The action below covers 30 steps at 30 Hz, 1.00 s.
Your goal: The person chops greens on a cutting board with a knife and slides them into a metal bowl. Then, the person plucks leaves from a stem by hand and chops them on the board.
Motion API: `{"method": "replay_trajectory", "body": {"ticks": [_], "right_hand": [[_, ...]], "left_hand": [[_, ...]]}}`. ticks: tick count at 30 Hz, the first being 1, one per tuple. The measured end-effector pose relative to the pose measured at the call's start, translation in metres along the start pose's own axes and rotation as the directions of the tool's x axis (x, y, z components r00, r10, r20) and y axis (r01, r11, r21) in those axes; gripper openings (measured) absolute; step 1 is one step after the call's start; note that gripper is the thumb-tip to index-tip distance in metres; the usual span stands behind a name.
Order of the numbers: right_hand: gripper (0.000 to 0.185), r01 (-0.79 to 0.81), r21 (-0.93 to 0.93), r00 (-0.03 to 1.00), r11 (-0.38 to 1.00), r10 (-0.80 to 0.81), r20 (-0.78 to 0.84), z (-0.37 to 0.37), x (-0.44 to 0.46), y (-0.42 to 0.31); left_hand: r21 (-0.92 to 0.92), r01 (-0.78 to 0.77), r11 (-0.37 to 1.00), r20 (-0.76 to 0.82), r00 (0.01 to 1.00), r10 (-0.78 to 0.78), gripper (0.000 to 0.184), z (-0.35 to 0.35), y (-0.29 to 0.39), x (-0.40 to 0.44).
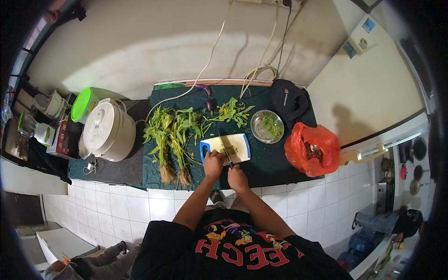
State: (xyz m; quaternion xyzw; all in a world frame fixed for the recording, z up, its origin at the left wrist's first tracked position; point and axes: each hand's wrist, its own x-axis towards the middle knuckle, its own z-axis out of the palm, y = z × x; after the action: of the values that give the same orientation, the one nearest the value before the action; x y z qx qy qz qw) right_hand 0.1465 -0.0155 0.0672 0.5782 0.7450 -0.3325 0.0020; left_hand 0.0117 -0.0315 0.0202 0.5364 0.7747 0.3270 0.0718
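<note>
A white cutting board (215,143) with a blue rim lies in front of me on the table. My right hand (237,177) is closed around the black handle of a knife (227,148), whose blade slants across the board. At the board's near left side, my left hand (213,163) has its fingers bent together over some greens left of the blade; the hand partly hides them. Chopped greens (232,150) lie right of the blade. Two bunches of leafy greens with roots (177,135) rest to the left of the board.
A metal bowl (255,131) holds cut greens, beside a red plastic bag (298,156) and a black cap (287,100). Behind the board are loose leaves (233,112) and purple eggplants (209,103). A white rice cooker (119,135) stands left; its cord (205,70) crosses the table.
</note>
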Motion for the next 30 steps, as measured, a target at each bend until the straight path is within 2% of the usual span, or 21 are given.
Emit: {"method": "replay_trajectory", "body": {"ticks": [5, 7, 8, 10, 12, 13, 15, 17, 19, 21, 23, 25, 27, 28, 30], "right_hand": [[0.036, 0.102, -0.010, 0.994, 0.995, -0.102, -0.030, -0.013, 0.004, -0.009], [0.037, 0.055, -0.006, 0.998, 0.998, -0.054, 0.037, -0.005, -0.002, -0.003], [0.037, 0.055, -0.007, 0.998, 0.998, -0.055, 0.037, 0.002, -0.006, 0.000], [0.038, -0.059, 0.013, 0.998, 0.998, 0.059, -0.008, 0.013, -0.009, 0.003], [0.039, -0.076, 0.007, 0.997, 0.997, 0.076, 0.021, 0.012, -0.007, 0.003], [0.037, -0.043, 0.004, 0.999, 0.999, 0.043, 0.024, 0.006, -0.005, 0.001], [0.034, -0.008, 0.002, 1.000, 1.000, 0.008, 0.021, -0.003, 0.000, -0.003], [0.037, 0.092, 0.021, 0.996, 0.996, -0.091, -0.015, -0.008, 0.001, -0.005], [0.037, 0.076, 0.005, 0.997, 0.997, -0.076, 0.017, -0.004, -0.001, -0.004], [0.036, 0.064, -0.010, 0.997, 0.998, -0.064, 0.048, 0.005, -0.003, -0.002], [0.038, -0.027, 0.020, 1.000, 0.999, 0.028, -0.013, 0.017, -0.007, 0.002], [0.038, -0.015, 0.027, 1.000, 1.000, 0.015, 0.002, 0.013, -0.001, 0.000], [0.038, -0.008, 0.033, 1.000, 0.999, 0.008, 0.015, 0.006, 0.003, -0.003], [0.038, 0.018, 0.019, 1.000, 1.000, -0.018, 0.003, 0.000, 0.002, -0.006], [0.038, 0.047, 0.006, 0.999, 0.999, -0.047, -0.007, -0.001, 0.002, -0.009]], "left_hand": [[0.010, 0.005, 1.000, -0.006, 1.000, -0.005, 0.012, 0.003, -0.003, 0.000], [-0.001, 0.002, 1.000, -0.008, 1.000, -0.002, 0.012, 0.002, -0.002, -0.001], [0.008, 0.009, 1.000, -0.008, 1.000, -0.009, 0.013, 0.002, -0.001, -0.002], [0.019, 0.020, 1.000, -0.013, 1.000, -0.020, 0.013, 0.002, -0.002, -0.003], [0.092, -0.048, 0.995, 0.088, 0.995, 0.040, 0.017, 0.001, -0.005, -0.004], [0.094, -0.050, 0.994, 0.088, 0.995, 0.041, 0.017, 0.001, -0.006, -0.007], [0.139, -0.168, 0.976, 0.053, 0.985, 0.162, 0.022, -0.001, -0.005, -0.011], [0.124, -0.174, 0.977, 0.046, 0.984, 0.170, 0.023, -0.005, -0.005, -0.016], [0.109, -0.183, 0.977, 0.048, 0.983, 0.179, 0.025, -0.006, -0.004, -0.018], [0.050, -0.152, 0.987, 0.044, 0.988, 0.150, 0.022, -0.005, -0.005, -0.017], [-0.006, -0.125, 0.992, 0.021, 0.992, 0.125, 0.020, 0.000, -0.007, -0.015], [-0.063, -0.098, 0.993, -0.001, 0.995, 0.098, 0.018, 0.001, -0.008, -0.014], [-0.160, 0.008, 0.987, -0.034, 0.999, -0.014, 0.015, 0.002, -0.008, -0.015], [-0.160, 0.007, 0.987, -0.034, 0.999, -0.013, 0.015, 0.003, -0.008, -0.015], [-0.227, 0.130, 0.965, -0.017, 0.990, -0.138, 0.015, -0.001, -0.005, -0.011]]}}
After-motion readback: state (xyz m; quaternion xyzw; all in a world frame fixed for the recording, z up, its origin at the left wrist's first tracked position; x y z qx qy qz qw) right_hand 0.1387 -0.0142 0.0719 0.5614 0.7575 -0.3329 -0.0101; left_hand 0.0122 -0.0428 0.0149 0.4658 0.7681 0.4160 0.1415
